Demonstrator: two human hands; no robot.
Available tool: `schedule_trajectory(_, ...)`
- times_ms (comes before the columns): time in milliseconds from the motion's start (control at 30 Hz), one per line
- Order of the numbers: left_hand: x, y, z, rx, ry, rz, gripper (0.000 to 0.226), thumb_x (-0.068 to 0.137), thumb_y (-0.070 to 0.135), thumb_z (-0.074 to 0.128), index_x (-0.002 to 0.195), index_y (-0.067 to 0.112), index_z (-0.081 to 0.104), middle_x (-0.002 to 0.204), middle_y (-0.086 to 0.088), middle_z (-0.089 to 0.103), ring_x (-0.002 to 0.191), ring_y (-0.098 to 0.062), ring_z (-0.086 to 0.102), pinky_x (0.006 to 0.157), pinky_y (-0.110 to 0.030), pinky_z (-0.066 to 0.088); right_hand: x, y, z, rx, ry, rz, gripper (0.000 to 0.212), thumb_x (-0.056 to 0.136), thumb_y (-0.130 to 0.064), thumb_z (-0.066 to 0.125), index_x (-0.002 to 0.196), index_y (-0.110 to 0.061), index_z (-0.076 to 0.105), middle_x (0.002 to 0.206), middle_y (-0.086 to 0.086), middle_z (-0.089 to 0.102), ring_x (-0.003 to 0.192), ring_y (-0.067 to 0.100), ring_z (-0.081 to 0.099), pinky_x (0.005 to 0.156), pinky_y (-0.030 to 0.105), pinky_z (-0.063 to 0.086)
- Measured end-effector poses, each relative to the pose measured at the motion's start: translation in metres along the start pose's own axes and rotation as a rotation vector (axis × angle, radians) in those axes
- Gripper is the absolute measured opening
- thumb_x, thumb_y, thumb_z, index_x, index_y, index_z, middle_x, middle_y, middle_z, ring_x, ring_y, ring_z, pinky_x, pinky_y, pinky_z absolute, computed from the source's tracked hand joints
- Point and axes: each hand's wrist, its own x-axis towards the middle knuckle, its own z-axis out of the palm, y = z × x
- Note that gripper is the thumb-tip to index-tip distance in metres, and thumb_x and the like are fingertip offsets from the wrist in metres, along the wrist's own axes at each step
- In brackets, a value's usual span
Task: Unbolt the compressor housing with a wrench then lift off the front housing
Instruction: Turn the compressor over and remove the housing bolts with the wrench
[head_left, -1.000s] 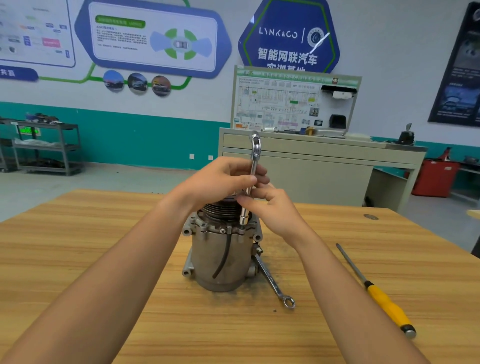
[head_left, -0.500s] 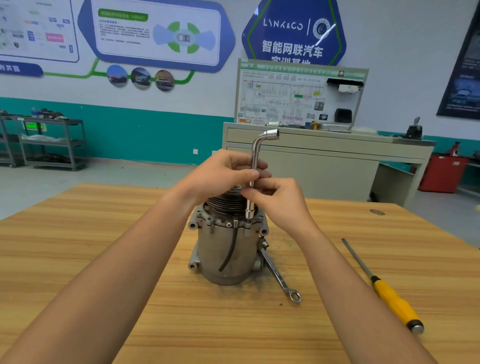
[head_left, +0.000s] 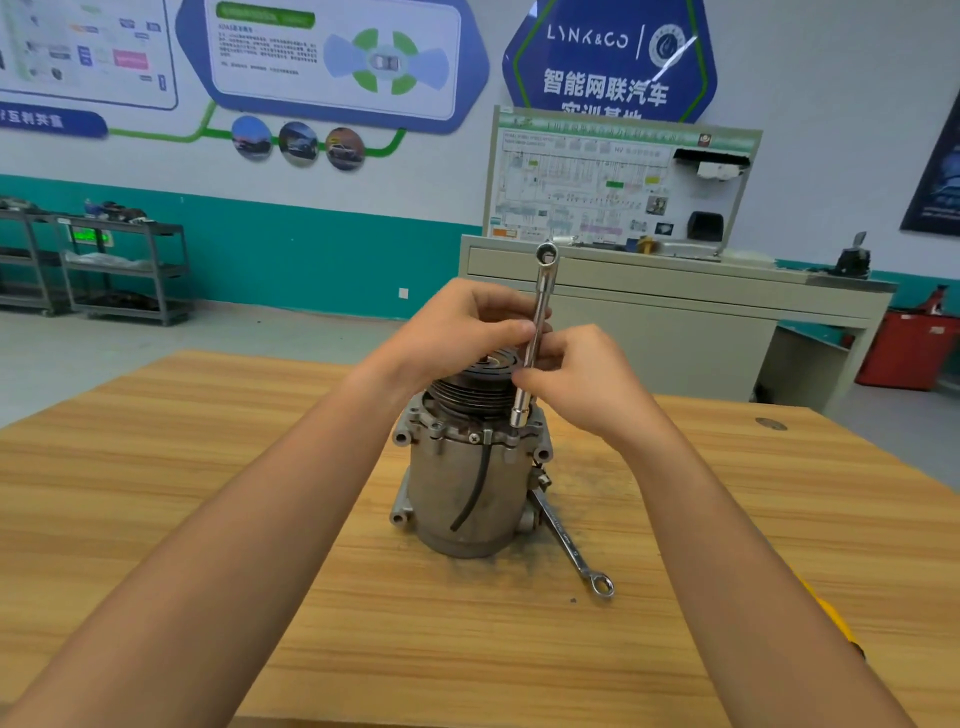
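A grey metal compressor (head_left: 460, 493) stands upright in the middle of the wooden table (head_left: 156, 467), its black ribbed pulley (head_left: 475, 389) on top. An L-shaped socket wrench (head_left: 537, 332) stands nearly upright with its lower socket on a bolt at the housing's top right flange. My left hand (head_left: 457, 327) pinches the wrench shaft from the left. From the right, my right hand (head_left: 576, 379) holds the shaft lower down with its fingertips. A black hose (head_left: 475, 488) runs down the compressor's front.
A ring spanner (head_left: 571, 545) lies on the table against the compressor's right foot. A yellow-handled screwdriver (head_left: 836, 618) peeks out behind my right forearm. Beyond the table are a grey cabinet (head_left: 675, 312) with a display board, a metal shelf cart (head_left: 119, 265) and a red bin (head_left: 909, 348).
The wrench has turned on the bolt: its bent upper end pointed right half a second ago and now faces the camera. Both hands stay on the shaft.
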Motion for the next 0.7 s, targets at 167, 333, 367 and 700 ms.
schedule_trajectory(167, 0.002, -0.002, 0.013, 0.01, 0.145, -0.005, 0.016, 0.082, -0.002, 0.064, 0.08, 0.014, 0.06, 0.073, 0.002, 0.063, 0.062, 0.002, 0.059, 0.065, -0.011, 0.049, -0.001, 0.0, 0.013, -0.067, 0.119, -0.027, 0.022, 0.086, -0.028, 0.061, 0.072, -0.011, 0.06, 0.06, -0.003, 0.054, 0.063, 0.017, 0.051, 0.052, 0.028, 0.037)
schedule_trajectory(333, -0.004, -0.014, 0.011, 0.155, 0.286, 0.013, 0.011, 0.083, 0.017, 0.069, 0.089, 0.018, 0.06, 0.079, 0.008, 0.057, 0.072, 0.0, 0.053, 0.07, -0.015, 0.045, 0.0, 0.002, 0.01, 0.159, 0.252, -0.007, 0.009, 0.082, -0.017, 0.065, 0.084, -0.009, 0.065, 0.074, 0.002, 0.065, 0.076, 0.019, 0.063, 0.069, 0.033, 0.05)
schedule_trajectory(367, -0.011, -0.019, 0.01, 0.264, 0.286, 0.045, 0.017, 0.083, 0.023, 0.068, 0.098, 0.018, 0.062, 0.085, 0.009, 0.057, 0.078, 0.001, 0.053, 0.074, -0.015, 0.043, 0.001, 0.003, 0.007, 0.253, 0.284, 0.018, 0.004, 0.082, -0.016, 0.066, 0.084, -0.013, 0.064, 0.076, 0.002, 0.065, 0.078, 0.018, 0.064, 0.07, 0.032, 0.053)
schedule_trajectory(700, -0.041, -0.058, 0.034, 0.986, 0.028, 0.293, 0.022, 0.09, 0.034, 0.058, 0.102, 0.021, 0.071, 0.144, 0.001, 0.042, 0.137, -0.019, 0.029, 0.106, -0.066, 0.0, -0.008, 0.069, -0.005, 0.343, 0.435, 0.233, 0.023, 0.089, -0.013, 0.055, 0.071, -0.027, 0.056, 0.067, -0.007, 0.061, 0.066, 0.007, 0.059, 0.057, 0.021, 0.044)
